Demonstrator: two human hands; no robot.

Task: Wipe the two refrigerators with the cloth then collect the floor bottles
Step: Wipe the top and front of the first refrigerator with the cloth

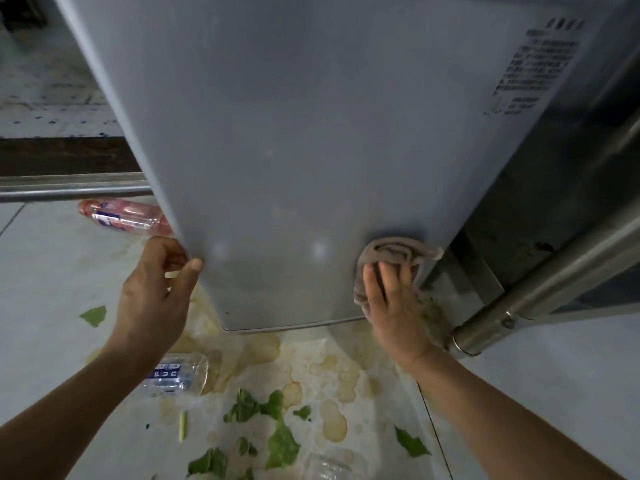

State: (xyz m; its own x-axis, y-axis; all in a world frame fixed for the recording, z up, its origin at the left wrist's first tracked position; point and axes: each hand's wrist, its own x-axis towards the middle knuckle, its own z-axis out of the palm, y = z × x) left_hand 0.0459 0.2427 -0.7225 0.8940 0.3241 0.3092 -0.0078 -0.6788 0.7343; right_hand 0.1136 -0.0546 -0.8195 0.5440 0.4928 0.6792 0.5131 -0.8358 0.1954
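A grey refrigerator door (pixel 294 140) fills the middle of the view. My left hand (pixel 156 292) grips its lower left edge, thumb on the front face. My right hand (pixel 391 303) presses a crumpled grey-brown cloth (pixel 394 254) flat against the door's lower right corner. A second refrigerator (pixel 568 188), steel with a long tubular handle (pixel 540 292), stands at the right. On the floor lie a pink-labelled bottle (pixel 121 216) behind the door's left edge, a clear bottle with a blue label (pixel 176 374) under my left wrist, and a clear crushed bottle (pixel 329 467) at the bottom edge.
Yellowish liquid stains (pixel 325 372) and several torn green leaves (pixel 277 441) cover the pale tiled floor below the door. A metal rail (pixel 69 192) runs along the left, with a dark threshold behind it.
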